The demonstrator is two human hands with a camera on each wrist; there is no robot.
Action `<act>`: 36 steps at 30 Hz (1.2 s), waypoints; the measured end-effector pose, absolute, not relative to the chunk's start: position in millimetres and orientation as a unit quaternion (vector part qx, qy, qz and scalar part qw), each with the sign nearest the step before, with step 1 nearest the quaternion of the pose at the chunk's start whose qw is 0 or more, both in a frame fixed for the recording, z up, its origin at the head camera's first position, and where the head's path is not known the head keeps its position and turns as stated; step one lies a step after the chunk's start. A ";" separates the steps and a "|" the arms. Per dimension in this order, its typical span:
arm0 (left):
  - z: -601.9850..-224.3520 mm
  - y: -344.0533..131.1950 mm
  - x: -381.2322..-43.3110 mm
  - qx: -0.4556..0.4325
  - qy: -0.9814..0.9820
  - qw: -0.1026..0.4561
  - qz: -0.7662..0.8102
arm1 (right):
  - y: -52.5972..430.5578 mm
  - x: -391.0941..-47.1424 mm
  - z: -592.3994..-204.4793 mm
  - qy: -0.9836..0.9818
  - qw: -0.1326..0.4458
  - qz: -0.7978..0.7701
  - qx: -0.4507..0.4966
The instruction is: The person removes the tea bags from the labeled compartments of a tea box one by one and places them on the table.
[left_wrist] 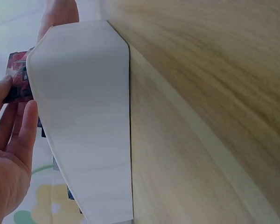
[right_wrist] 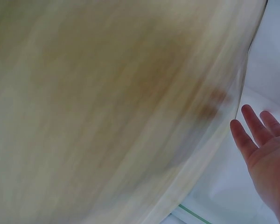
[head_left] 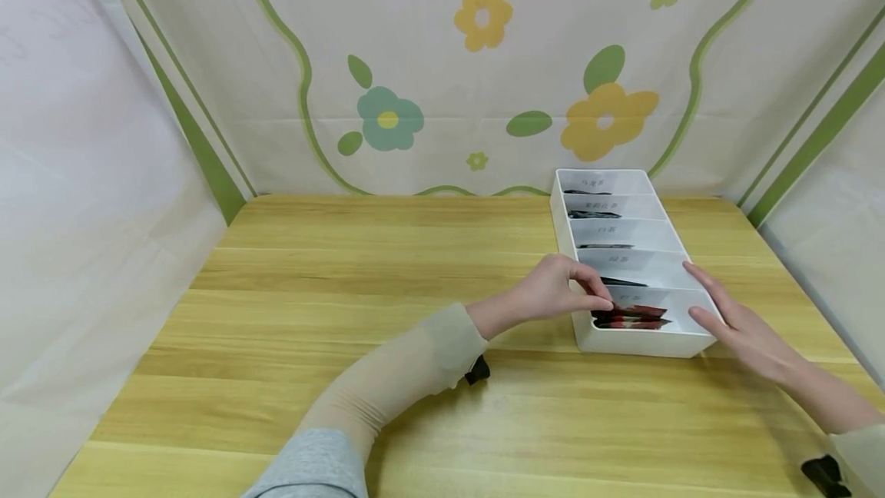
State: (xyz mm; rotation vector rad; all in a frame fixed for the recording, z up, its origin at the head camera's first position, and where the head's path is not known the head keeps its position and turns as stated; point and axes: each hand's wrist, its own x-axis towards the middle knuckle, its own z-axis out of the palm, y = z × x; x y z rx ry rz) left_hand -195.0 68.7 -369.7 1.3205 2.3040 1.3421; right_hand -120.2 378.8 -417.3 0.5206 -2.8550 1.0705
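A long white divided box (head_left: 643, 343) stands on the right of the table, with flat packets upright in its compartments. My left hand (head_left: 553, 288) reaches over its left wall into the nearest compartment. There, thumb and forefinger pinch a red and dark packet (left_wrist: 19, 77), which sticks up past the rim in the left wrist view. Other red packets (head_left: 632, 323) stand in that same compartment. At the box's right rim is my right hand (head_left: 750, 336), fingers extended, with thumb and forefinger tips at the edge. In the right wrist view its fingers (right_wrist: 255, 125) look straight and spread.
Farther compartments hold dark packets (head_left: 594, 214) and have handwritten labels on their dividers. The wooden table (head_left: 332, 275) extends left of the box. A flowered cloth (head_left: 429, 37) hangs behind it, and pale cloth walls (head_left: 90, 175) flank the sides.
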 end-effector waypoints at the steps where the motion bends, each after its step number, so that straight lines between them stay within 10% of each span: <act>1: -368.9 68.4 -195.3 0.445 0.773 0.076 0.447 | 378.9 -120.0 -417.4 -0.923 0.025 0.346 0.169; 36: -315.4 -47.3 -222.8 0.483 0.752 -0.063 0.444 | 383.7 -122.2 -420.2 -0.924 0.028 0.339 0.173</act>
